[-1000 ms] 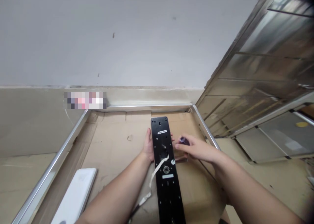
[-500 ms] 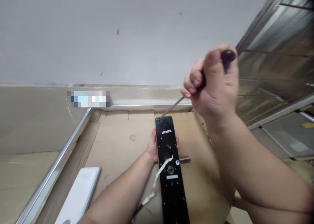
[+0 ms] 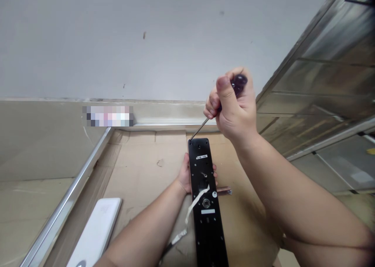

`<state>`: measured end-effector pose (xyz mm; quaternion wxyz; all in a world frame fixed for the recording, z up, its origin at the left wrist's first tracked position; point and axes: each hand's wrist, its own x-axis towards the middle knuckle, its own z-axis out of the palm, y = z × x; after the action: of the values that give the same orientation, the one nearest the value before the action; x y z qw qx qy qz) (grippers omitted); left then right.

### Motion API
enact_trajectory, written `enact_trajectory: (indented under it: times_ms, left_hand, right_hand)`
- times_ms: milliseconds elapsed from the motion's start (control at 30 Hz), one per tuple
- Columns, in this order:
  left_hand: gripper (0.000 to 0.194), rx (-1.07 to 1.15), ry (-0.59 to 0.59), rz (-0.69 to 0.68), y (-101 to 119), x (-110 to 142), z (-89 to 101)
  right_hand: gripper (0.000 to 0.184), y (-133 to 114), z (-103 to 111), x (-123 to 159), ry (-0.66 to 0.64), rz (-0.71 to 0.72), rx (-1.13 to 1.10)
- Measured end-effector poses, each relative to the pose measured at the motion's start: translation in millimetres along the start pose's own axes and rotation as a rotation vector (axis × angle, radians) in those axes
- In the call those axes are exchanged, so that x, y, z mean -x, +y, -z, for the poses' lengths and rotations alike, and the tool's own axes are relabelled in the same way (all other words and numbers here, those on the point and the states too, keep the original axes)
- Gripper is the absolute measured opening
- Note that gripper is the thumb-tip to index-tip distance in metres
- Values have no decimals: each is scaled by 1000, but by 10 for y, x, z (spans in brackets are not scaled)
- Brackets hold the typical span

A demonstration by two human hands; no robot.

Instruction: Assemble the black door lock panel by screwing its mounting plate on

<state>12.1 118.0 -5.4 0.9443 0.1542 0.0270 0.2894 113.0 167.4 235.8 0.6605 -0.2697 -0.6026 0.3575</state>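
Note:
A long black door lock panel (image 3: 207,232) faces me with its screw-holed back, a white label near its top and a taped cable (image 3: 190,212) coming from its middle. My left hand (image 3: 185,177) wraps around the panel from behind, thumb on the left edge and fingertips on the right. A copper-coloured handle (image 3: 225,191) sticks out past the panel's right side. Above, my right hand (image 3: 237,107) is closed around the dark handle of a screwdriver (image 3: 200,129). The slanting shaft's tip meets the panel's top left corner, at a screw hole.
Cardboard (image 3: 146,169) lines the table, which has a raised metal rim (image 3: 70,193). A white rectangular panel (image 3: 95,232) lies at the lower left. A grey wall (image 3: 131,44) stands behind, and a metal-framed structure (image 3: 328,79) is at the right.
My right hand has risen from beside the panel with the screwdriver, then come left and slightly down. The screwdriver tip now sits at the top left corner. My left hand keeps its hold.

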Motion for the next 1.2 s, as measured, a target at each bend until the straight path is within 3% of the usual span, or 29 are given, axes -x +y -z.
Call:
enact_trajectory:
  times_ms: [300,433,767,933,1067,1133,1200]
  left_hand:
    - [96,47,31,-23,8,-8,-39]
    - [96,65,-7,-8,13,-12,-18]
    - [94,118,-26,-3,10,-12,-25]
    - [95,73,-37,15,27,-7,-27]
    - [94,65,-42,-3,24,-10,-46]
    - [93,71,-45,-9,19,-8,-62]
    - [92,82,-43,-10,14,-5,-73]
  right_hand:
    - [39,-35,-51,34,-7,19,12]
    - [40,-7,-72,13,-25,38,19]
    - [37,0,-107,98,-240,104,-156]
    - [33,76,-207,92,-225,148,-240]
    - [31,87,-242,96,-101,131,-269]
    - [33,60,-239,102,-45,99,-276]
    - [40,30,-225,98,-73,61,-285]
